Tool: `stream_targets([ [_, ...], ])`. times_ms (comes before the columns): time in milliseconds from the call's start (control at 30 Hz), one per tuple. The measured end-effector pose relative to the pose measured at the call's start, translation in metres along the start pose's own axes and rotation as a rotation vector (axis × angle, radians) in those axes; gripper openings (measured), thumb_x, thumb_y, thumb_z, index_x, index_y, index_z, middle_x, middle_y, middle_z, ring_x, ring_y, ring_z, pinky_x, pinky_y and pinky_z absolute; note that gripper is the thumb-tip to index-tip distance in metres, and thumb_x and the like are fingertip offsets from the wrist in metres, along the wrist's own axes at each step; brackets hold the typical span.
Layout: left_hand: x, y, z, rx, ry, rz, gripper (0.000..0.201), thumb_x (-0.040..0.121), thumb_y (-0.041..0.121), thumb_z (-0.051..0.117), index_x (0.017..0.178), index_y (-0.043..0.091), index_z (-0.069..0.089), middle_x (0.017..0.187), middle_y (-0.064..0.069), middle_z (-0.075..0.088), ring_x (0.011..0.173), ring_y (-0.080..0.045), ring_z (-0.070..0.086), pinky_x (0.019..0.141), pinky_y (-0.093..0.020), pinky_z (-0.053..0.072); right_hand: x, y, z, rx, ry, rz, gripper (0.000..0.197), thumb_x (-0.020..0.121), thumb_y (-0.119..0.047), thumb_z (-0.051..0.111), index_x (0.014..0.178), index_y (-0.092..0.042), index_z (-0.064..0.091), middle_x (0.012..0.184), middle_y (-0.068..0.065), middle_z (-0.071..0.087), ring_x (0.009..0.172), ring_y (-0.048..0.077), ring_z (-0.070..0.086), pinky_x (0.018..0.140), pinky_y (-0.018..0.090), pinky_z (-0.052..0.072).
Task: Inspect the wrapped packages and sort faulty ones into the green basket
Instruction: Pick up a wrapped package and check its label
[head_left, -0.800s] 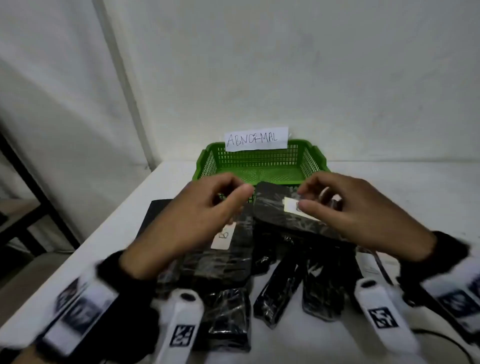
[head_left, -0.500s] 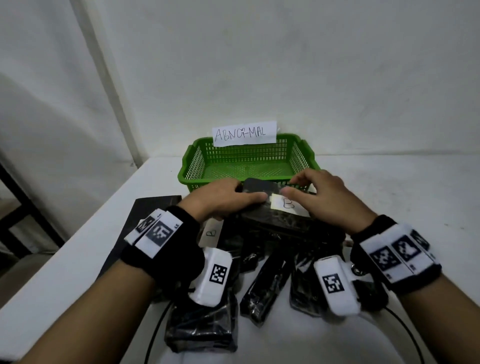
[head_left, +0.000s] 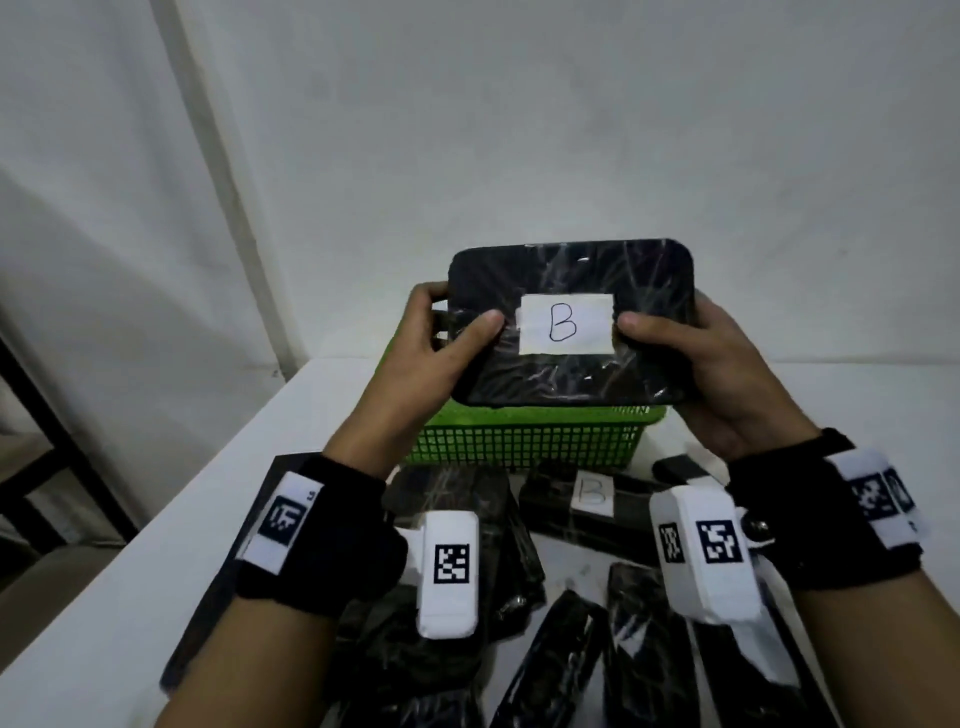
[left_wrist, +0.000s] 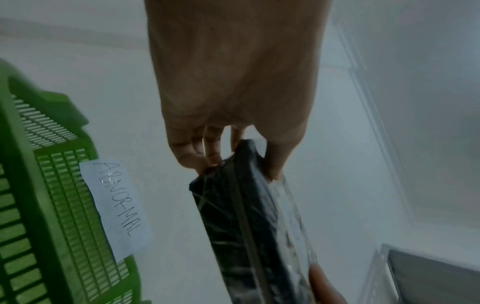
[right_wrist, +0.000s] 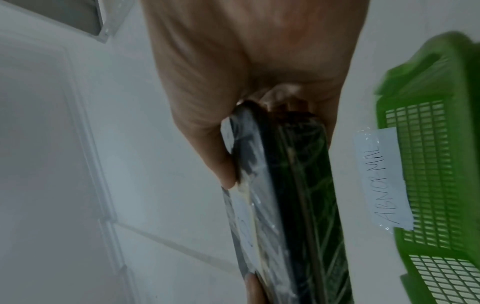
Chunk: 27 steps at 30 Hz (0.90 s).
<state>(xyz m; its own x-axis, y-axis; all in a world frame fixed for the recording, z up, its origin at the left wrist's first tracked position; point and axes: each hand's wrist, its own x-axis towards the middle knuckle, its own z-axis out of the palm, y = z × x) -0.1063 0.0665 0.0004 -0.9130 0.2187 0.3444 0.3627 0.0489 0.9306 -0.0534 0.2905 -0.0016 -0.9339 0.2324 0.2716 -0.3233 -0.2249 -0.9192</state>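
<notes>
A black wrapped package (head_left: 571, 280) with a white label marked "B" (head_left: 565, 323) is held up in front of me, its face toward the head camera. My left hand (head_left: 439, 343) grips its left end and my right hand (head_left: 701, 353) grips its right end, thumbs on the front. The wrist views show the same package edge-on (left_wrist: 249, 226) (right_wrist: 288, 185), its clear film wrinkled. The green basket (head_left: 524, 436) stands on the table behind and below the package, mostly hidden by it. Its paper tag reads "ABNORMAL" (left_wrist: 116, 207) (right_wrist: 381, 179).
Several more black wrapped packages (head_left: 566, 504) lie heaped on the white table (head_left: 171, 545) under my wrists, one showing a "B" label (head_left: 592, 491). A flat black sheet (head_left: 249, 551) lies at the left. The wall is close behind the basket; dark furniture (head_left: 47, 441) stands beyond the table's left edge.
Both hands closed on the "B" package on the pile in front of the basket and lifted it up, tilting its labelled face toward me.
</notes>
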Motion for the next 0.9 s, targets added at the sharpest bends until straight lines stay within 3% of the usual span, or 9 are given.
stream_targets([
  [133,0.005,-0.007,-0.003,-0.110,0.025,-0.007,0.064,0.077,0.044,0.072,0.129,0.023,0.041,0.112,0.005,0.068,0.097,-0.006,0.071,0.075,-0.026,0.057,0.017,0.014,0.015,-0.033,-0.040,-0.022,0.065,0.069,-0.012,0.081,0.127,0.004,0.057,0.102,0.014,0.070,0.084,0.023,0.070,0.070,0.033,0.060],
  [267,0.005,-0.020,-0.010,-0.107,0.028,-0.005,0.061,0.081,0.027,0.077,0.128,0.020,0.039,0.107,0.004,0.068,0.087,-0.002,0.072,0.069,-0.018,0.056,0.024,0.032,0.020,-0.133,-0.071,-0.011,0.055,0.068,-0.018,0.078,0.118,-0.004,0.060,0.093,0.004,0.072,0.081,0.017,0.071,0.069,0.030,0.057],
  [400,0.006,-0.028,-0.013,-0.046,0.031,-0.006,0.062,0.078,0.028,0.080,0.125,0.022,0.039,0.110,0.002,0.068,0.097,-0.011,0.072,0.083,-0.033,0.061,0.024,0.048,0.024,-0.240,0.009,-0.082,0.058,0.059,-0.029,0.086,0.109,-0.008,0.065,0.095,0.005,0.075,0.085,0.022,0.073,0.078,0.039,0.060],
  [533,0.006,-0.030,-0.017,-0.056,0.060,0.019,0.061,0.081,0.025,0.079,0.130,0.019,0.042,0.104,0.007,0.068,0.095,-0.006,0.071,0.089,-0.034,0.059,0.021,0.047,0.033,-0.261,0.010,-0.130,0.043,0.067,-0.024,0.082,0.104,-0.012,0.064,0.085,-0.004,0.072,0.080,0.016,0.070,0.076,0.038,0.058],
  [600,0.007,-0.030,-0.020,-0.002,0.044,0.049,0.052,0.082,0.031,0.079,0.125,0.025,0.052,0.108,0.009,0.070,0.100,-0.005,0.070,0.095,-0.037,0.057,0.018,0.043,0.032,-0.321,0.028,-0.166,0.050,0.068,-0.029,0.083,0.112,-0.015,0.063,0.095,-0.006,0.074,0.088,0.014,0.072,0.079,0.037,0.057],
  [667,0.013,-0.029,-0.023,0.104,0.023,0.084,0.046,0.082,0.038,0.079,0.121,0.034,0.056,0.110,0.014,0.069,0.103,-0.002,0.067,0.097,-0.039,0.055,0.014,0.040,0.029,-0.494,0.050,-0.229,0.056,0.074,-0.038,0.084,0.122,-0.025,0.060,0.109,-0.009,0.072,0.101,0.009,0.070,0.090,0.036,0.056],
  [767,0.020,-0.026,-0.028,0.268,-0.003,0.140,0.063,0.073,0.054,0.075,0.130,0.042,0.050,0.120,0.019,0.065,0.115,-0.003,0.061,0.098,-0.041,0.054,0.012,0.039,0.024,-0.714,0.124,-0.316,0.068,0.077,-0.041,0.083,0.138,-0.035,0.053,0.124,-0.018,0.066,0.114,0.001,0.061,0.101,0.026,0.049],
  [833,0.022,-0.026,-0.027,0.243,-0.048,0.145,0.066,0.074,0.055,0.074,0.132,0.044,0.046,0.125,0.019,0.061,0.118,-0.003,0.059,0.094,-0.038,0.056,0.014,0.040,0.023,-0.675,0.150,-0.344,0.077,0.073,-0.039,0.086,0.141,-0.034,0.051,0.130,-0.015,0.064,0.121,0.003,0.060,0.107,0.032,0.048],
  [900,0.019,-0.024,-0.022,0.094,-0.062,0.117,0.051,0.086,0.050,0.070,0.129,0.038,0.047,0.117,0.019,0.062,0.104,0.004,0.064,0.080,-0.029,0.058,0.014,0.038,0.025,-0.590,0.099,-0.306,0.078,0.067,-0.044,0.086,0.137,-0.036,0.053,0.128,-0.015,0.066,0.121,0.006,0.061,0.105,0.041,0.050],
])
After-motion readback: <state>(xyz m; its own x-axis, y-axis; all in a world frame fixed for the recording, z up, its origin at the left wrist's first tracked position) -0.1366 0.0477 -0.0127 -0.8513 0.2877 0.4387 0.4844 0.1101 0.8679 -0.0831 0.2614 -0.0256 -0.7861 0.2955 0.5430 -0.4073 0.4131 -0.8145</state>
